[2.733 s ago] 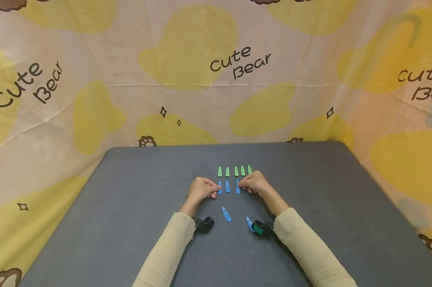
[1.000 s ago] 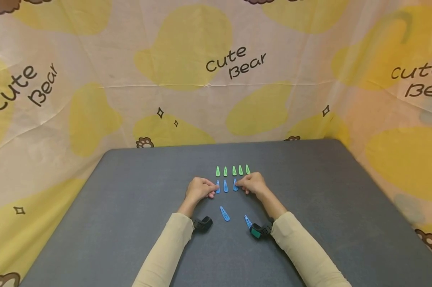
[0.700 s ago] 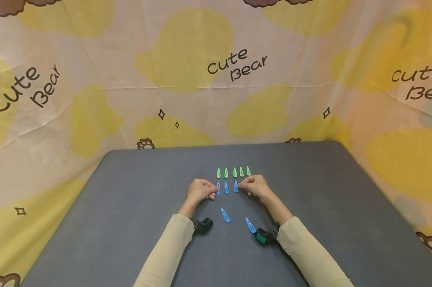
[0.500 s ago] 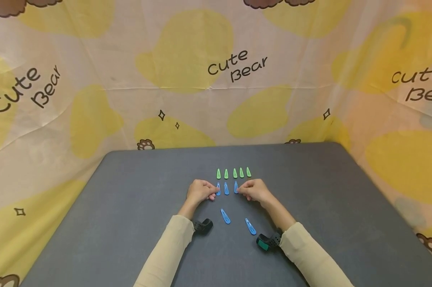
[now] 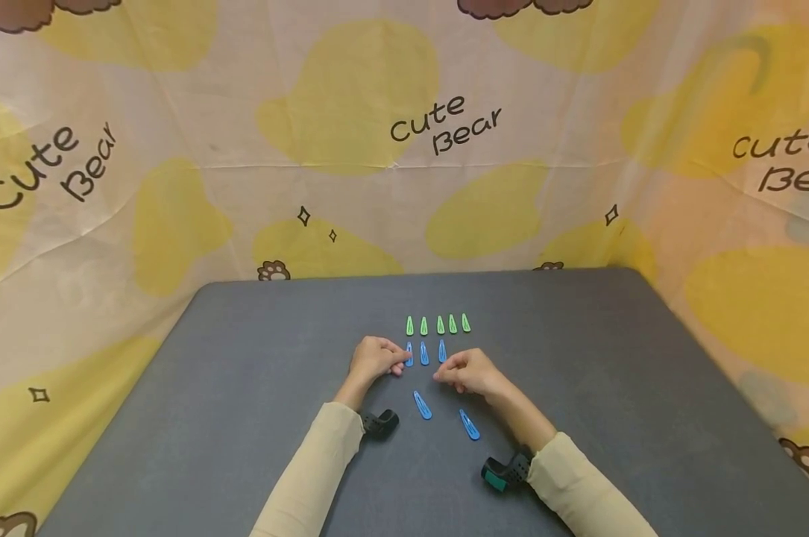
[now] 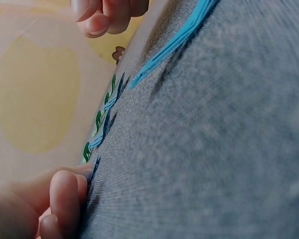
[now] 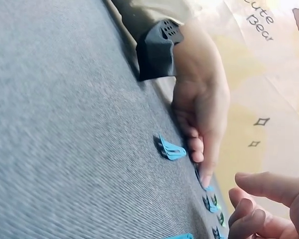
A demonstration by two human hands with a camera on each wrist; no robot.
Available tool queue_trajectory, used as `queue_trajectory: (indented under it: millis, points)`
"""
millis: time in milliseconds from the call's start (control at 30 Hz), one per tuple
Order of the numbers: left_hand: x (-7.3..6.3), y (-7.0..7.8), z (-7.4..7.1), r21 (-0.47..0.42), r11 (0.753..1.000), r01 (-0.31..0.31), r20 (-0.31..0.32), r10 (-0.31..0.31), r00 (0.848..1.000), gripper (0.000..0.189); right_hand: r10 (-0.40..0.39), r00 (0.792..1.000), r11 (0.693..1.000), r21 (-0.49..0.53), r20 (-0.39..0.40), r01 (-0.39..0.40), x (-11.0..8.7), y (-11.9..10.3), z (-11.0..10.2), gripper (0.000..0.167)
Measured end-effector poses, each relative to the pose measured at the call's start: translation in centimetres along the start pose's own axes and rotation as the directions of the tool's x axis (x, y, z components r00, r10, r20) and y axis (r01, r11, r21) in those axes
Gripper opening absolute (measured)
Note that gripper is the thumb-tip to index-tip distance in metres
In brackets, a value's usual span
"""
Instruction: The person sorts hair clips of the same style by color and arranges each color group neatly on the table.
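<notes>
My left hand [image 5: 375, 356] holds the leftmost blue snap hair clip [image 5: 409, 348] between its fingertips, at the end of a row of 3. Beside it lie a middle blue clip [image 5: 424, 353] and a right blue clip [image 5: 442, 350], both pointing away from me. Just on the near side of that right clip, my right hand [image 5: 473, 373] hovers with loosely bent fingers and nothing in them. In the right wrist view, the thumb and fingers [image 7: 269, 191] of this hand stand apart. Two further blue clips lie slanted nearer me, one central [image 5: 422, 405] and one to the right [image 5: 469, 424].
Behind the blue row, several green hair clips [image 5: 441, 325] form another row. The grey table [image 5: 276, 335] ends at a patterned yellow cloth backdrop [image 5: 350, 112]. Each wrist wears a dark camera band, such as the right one [image 5: 508, 471].
My right hand has let go of the right blue clip and drawn back toward me, its arm uncovering the near right clip. The left hand has stayed at the leftmost blue clip.
</notes>
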State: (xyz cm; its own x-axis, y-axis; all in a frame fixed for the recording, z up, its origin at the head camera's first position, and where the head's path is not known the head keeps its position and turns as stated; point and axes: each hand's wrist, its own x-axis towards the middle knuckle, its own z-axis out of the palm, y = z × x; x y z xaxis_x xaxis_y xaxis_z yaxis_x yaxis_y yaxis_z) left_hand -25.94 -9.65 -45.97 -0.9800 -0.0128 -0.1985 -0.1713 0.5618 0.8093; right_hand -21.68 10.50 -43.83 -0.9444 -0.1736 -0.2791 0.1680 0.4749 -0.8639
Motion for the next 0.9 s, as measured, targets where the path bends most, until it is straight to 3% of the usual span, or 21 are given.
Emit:
queue_trajectory:
  millis: [233,467,900]
  points:
    - [-0.1,-0.1,0.0,-0.007,1.000,-0.016,-0.003,0.016,1.000,0.017,-0.019,1.000,1.000,-0.003,0.016,0.019,-0.5,0.1,0.6,0.013]
    - [-0.2,0.0,-0.1,-0.025,1.000,-0.002,0.003,0.002,1.000,0.017,-0.078,0.993,0.996,-0.023,0.088,0.081,-0.9,0.0,1.3,0.012]
    - [-0.2,-0.1,0.0,-0.022,1.000,-0.014,0.009,0.014,1.000,0.018,-0.144,0.989,0.984,-0.102,0.046,0.148,-1.2,-0.2,2.7,0.014]
